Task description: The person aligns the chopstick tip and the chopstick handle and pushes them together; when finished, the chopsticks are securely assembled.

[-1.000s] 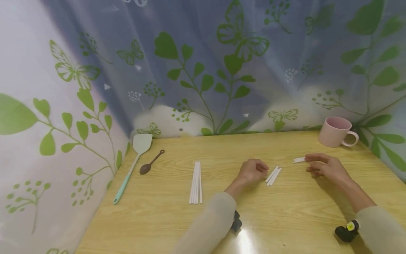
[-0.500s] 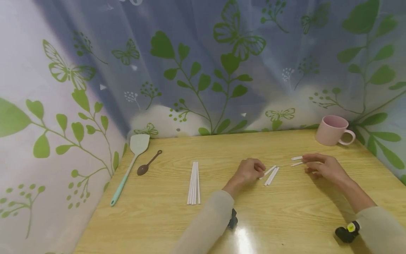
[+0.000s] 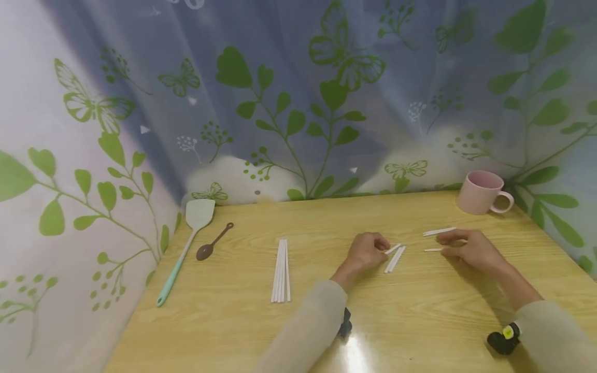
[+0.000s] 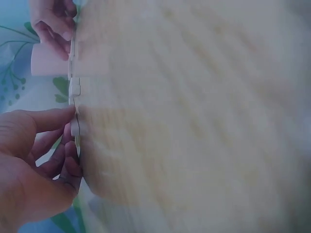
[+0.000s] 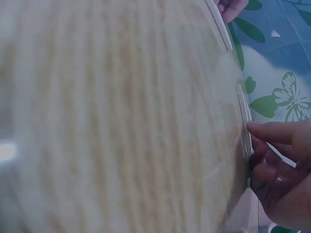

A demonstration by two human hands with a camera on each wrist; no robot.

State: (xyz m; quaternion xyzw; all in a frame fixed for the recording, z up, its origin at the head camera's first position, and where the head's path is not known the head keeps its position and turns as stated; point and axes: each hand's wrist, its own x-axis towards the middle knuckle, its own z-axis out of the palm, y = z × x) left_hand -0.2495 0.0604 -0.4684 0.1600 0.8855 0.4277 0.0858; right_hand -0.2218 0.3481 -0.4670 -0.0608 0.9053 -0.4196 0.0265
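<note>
In the head view my left hand [image 3: 366, 254] is palm down on the table, its thumb and fingertips pinching the near end of a short white stick [image 3: 393, 248]. Beside it, a small group of short white sticks [image 3: 395, 260] lies slanted. Farther right, my right hand [image 3: 471, 251] holds the end of another short white stick [image 3: 432, 250] between thumb and fingers. Just beyond those fingers lie more short white sticks [image 3: 439, 231]. Both wrist views catch the hands edge-on at table level: the left thumb [image 4: 68, 112] and the right thumb [image 5: 255, 127] meet sticks.
Long white sticks [image 3: 281, 272] lie in a narrow bundle left of the hands. A brown spoon [image 3: 205, 252] and a turner [image 3: 173, 277] with a mint handle lie at the left. A pink mug [image 3: 480, 194] stands at the back right, before a patterned curtain [image 3: 280, 62].
The right hand has drawn one short stick toward the person, away from the others beside it. The left hand has shifted one stick of its group apart. The head view has turned slightly.
</note>
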